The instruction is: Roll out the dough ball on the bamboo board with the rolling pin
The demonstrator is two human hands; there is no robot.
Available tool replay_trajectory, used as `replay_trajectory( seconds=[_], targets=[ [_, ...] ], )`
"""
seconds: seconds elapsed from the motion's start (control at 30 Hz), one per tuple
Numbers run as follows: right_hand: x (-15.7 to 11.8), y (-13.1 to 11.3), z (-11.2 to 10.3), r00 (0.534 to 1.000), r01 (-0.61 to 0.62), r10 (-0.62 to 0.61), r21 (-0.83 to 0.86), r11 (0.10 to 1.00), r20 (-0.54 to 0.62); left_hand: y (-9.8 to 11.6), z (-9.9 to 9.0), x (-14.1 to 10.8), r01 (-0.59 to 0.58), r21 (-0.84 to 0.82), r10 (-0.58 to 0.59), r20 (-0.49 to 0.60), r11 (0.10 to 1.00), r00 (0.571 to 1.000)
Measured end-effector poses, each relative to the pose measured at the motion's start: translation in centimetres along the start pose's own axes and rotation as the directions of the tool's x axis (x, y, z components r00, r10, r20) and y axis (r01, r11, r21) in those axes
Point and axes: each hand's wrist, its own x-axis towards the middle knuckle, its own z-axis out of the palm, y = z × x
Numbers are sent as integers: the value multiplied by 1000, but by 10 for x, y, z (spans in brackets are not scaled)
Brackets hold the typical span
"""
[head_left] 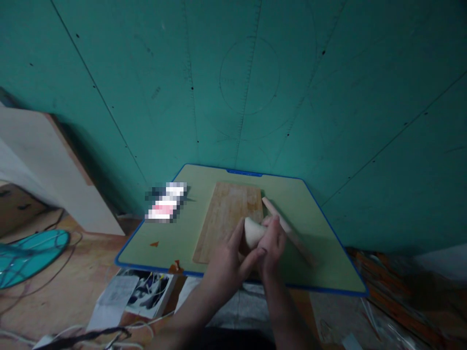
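Observation:
A pale, smooth lump of dough [253,233] is held between my two hands above the lower right part of a wooden board [228,206]. My left hand [229,255] wraps round its left side, with the thumb reaching across below it. Against its right side is my right hand [272,245], its fingers bent round it. A wooden rolling pin [292,233] lies slanted on the table to the right of the board, passing behind my right hand.
The light green table [321,238] has a blue edge and stands against a green wall. A pixelated phone-like object [168,201] is at its left. Below are a white box of cables [164,296] and a teal round thing [34,257].

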Motion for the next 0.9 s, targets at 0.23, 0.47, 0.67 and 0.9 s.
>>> replay_trajectory(
  seconds=[0.23, 0.47, 0.67, 0.9],
  targets=[
    [-3, -8, -11, 958, 160, -153, -7, 987, 242, -7, -2, 0, 101, -286, -90, 52, 953, 995],
    [1, -8, -15, 873, 285, -225, -77, 955, 433, -14, -8, -6, 108, -300, -76, 115, 948, 990],
    [-5, -10, -16, 876, 258, -213, -45, 965, 432, -22, -9, -2, 148, -396, -78, 186, 906, 979],
    [-9, -16, -38, 720, 194, -130, -19, 981, 682, -21, -20, 4, 125, -461, -135, 10, 879, 991]
  ],
)
